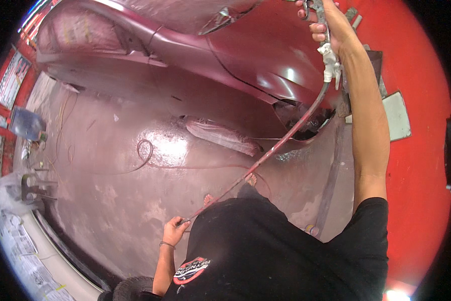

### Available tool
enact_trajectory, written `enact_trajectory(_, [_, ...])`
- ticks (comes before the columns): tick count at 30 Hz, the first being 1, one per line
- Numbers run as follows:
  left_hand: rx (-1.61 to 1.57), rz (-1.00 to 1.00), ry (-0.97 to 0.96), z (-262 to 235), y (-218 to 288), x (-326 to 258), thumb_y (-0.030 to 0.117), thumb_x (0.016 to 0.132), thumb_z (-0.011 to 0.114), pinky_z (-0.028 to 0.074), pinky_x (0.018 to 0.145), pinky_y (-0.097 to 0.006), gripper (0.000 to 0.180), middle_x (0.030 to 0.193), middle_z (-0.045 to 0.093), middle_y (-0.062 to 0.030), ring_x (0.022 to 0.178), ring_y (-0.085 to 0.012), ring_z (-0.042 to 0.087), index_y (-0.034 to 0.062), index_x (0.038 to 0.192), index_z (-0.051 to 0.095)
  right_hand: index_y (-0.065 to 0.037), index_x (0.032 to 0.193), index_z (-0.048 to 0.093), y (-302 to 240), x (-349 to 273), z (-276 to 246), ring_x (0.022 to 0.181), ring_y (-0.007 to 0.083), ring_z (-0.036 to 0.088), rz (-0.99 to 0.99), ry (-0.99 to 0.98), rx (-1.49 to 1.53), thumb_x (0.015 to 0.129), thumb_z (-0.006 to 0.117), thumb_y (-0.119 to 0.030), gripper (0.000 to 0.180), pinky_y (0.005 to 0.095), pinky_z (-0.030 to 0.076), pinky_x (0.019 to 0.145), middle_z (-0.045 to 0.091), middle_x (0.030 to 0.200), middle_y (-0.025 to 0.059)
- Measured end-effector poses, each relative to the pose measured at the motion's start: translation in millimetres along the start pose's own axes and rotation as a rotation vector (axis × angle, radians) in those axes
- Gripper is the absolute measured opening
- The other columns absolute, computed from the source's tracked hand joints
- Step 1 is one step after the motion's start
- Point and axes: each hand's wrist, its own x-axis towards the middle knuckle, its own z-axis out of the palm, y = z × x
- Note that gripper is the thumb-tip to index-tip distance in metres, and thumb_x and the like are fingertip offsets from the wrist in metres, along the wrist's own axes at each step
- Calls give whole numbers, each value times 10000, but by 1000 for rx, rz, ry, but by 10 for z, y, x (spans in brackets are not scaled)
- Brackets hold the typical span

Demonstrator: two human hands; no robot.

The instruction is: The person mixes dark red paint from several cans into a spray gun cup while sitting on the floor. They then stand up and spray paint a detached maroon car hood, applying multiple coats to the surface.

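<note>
My right hand [334, 26] is raised at the upper right, its fingers wrapped round the handle of a paint spray gun [316, 7]. The top of the gun is cut off by the frame edge. A whitish, paint-crusted fitting [329, 61] sits below the handle. From it a red air hose [296, 127] slants down across my front to my left hand [174, 231], which is closed on it beside my shirt. Left of the gun is a car body [265, 55] with a dark red, glossy surface. Its wheel [223, 135] is wrapped in a paint-dusted cover.
More hose [145, 153] lies looped on the wet-looking floor [110, 190]. A red wall [416, 200] rises close on my right, with a pale panel [397, 116] against it. A second, light-coloured vehicle [67, 258] and a tyre [132, 289] are at lower left. A blue water jug [27, 123] stands farther left.
</note>
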Motion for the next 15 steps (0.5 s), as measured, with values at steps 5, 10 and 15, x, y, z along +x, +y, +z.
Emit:
enact_trajectory(5, [62,102,-28,237,594,321,273,846,808,511,734,-338,267,835,702,-116,773,-219,653,26,929,746,-119,1003,631,275,573,-1066,412,69,324,17,169,35,995,339,-740,686,232,287,358,564,730,13])
enact_trajectory(10, [225,96,-91,481,1262,529,350,842,799,508,754,-386,327,863,716,-142,786,-290,661,33,901,743,-132,932,615,899,942,-2119,448,38,281,25,372,-27,969,461,-721,610,232,231,391,492,696,-49])
enact_trajectory(15, [305,271,-96,827,1792,716,377,849,774,501,827,-443,351,880,733,-151,861,-338,686,31,892,740,-158,847,585,1552,992,-3375,445,34,275,143,592,-4,913,552,-754,600,235,200,394,427,647,-81])
